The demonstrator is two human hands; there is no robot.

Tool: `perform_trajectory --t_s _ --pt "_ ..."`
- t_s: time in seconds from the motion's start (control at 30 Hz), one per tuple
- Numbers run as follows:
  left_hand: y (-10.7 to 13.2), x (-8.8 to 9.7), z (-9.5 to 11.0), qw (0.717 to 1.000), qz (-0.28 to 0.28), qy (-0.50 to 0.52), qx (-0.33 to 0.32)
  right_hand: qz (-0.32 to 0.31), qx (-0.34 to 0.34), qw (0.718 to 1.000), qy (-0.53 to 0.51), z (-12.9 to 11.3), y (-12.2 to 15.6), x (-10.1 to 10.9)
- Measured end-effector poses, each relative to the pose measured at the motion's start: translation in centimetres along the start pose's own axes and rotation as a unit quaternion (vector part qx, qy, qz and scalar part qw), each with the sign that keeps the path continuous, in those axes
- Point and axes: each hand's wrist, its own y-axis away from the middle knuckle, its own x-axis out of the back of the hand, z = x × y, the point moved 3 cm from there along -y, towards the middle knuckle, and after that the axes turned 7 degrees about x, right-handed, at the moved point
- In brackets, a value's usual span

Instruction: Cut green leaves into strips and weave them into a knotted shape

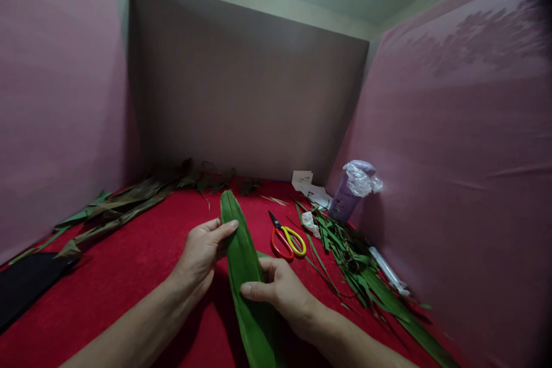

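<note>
A long, broad green leaf (245, 259) is held up lengthwise over the red cloth, its narrow end pointing away from me. My left hand (206, 250) pinches its left edge near the far end, thumb on top and fingers behind. Lower down, my right hand (282, 293) grips the right edge, with the thumb pressed on the leaf's face and the fingers underneath. The near end runs out of view at the bottom. Scissors (282, 236) with one red and one yellow handle lie just beyond my right hand, their blades pointing away.
Green leaf strips (345, 259) are heaped along the right. Behind them stands a purple container (344, 198) topped with clear plastic. Dry leaves (129, 204) lie at the back left, near a black flat object (32, 284). Thin sticks (275, 200) and white cards (302, 178) are at the back.
</note>
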Motion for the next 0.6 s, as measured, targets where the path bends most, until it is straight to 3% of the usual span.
perform_trajectory --t_s 0.6 --pt "-0.72 0.46 -0.46 1.000 -0.009 -0.005 -0.016 -0.022 0.019 1.000 -0.006 0.55 -0.14 0.31"
